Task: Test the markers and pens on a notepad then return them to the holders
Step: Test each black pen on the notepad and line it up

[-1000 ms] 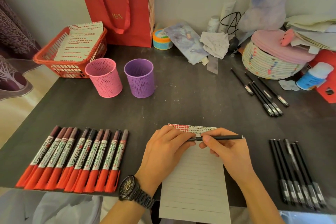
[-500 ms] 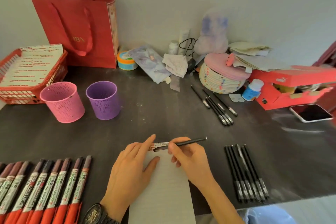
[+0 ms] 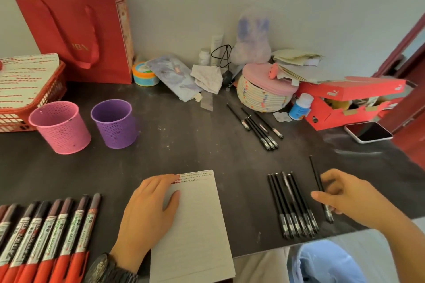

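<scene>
The lined notepad [image 3: 195,220] lies at the table's near edge, with red scribbles along its top. My left hand [image 3: 149,213] rests flat on its left side. My right hand [image 3: 349,200] pinches a thin black pen [image 3: 316,177] just right of a row of several black pens [image 3: 291,204]; the pen's capped end touches the table. Several red markers [image 3: 46,236] with dark caps lie in a row at the lower left. A pink holder [image 3: 61,127] and a purple holder [image 3: 113,124] stand upright further back on the left.
A second group of black pens [image 3: 257,125] lies mid-table near a woven basket [image 3: 262,96]. A red crate [image 3: 27,92], red bag [image 3: 78,30], red shoebox [image 3: 349,103], small bottle [image 3: 300,107] and phone [image 3: 369,132] ring the dark table [image 3: 195,145].
My right hand carried the black pen off the notepad to the right, down beside the pen row. My left hand stayed on the notepad. The view swung rightwards.
</scene>
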`<action>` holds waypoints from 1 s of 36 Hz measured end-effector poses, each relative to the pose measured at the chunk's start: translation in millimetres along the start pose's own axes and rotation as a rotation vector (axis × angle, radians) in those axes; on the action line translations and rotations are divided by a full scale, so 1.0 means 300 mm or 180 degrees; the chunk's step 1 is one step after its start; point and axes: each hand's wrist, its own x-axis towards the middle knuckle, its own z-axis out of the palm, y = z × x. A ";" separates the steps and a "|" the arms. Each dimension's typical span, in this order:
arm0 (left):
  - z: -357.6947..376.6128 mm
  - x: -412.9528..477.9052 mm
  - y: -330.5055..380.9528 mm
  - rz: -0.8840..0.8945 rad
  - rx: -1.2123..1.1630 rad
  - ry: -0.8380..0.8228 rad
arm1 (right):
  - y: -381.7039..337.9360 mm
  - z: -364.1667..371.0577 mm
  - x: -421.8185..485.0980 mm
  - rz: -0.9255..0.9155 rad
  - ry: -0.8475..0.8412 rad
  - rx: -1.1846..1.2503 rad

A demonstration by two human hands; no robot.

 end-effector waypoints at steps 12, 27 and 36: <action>-0.003 0.004 0.008 -0.0121 0.0075 -0.0133 | 0.074 0.107 0.029 0.0263 0.0092 -0.0091; -0.006 0.003 0.013 -0.0098 0.0073 -0.0100 | 0.081 0.131 0.029 0.0223 0.0480 -0.0322; 0.000 0.007 0.005 -0.0130 0.0103 -0.0174 | 0.053 0.144 0.031 0.0211 0.0561 -0.0290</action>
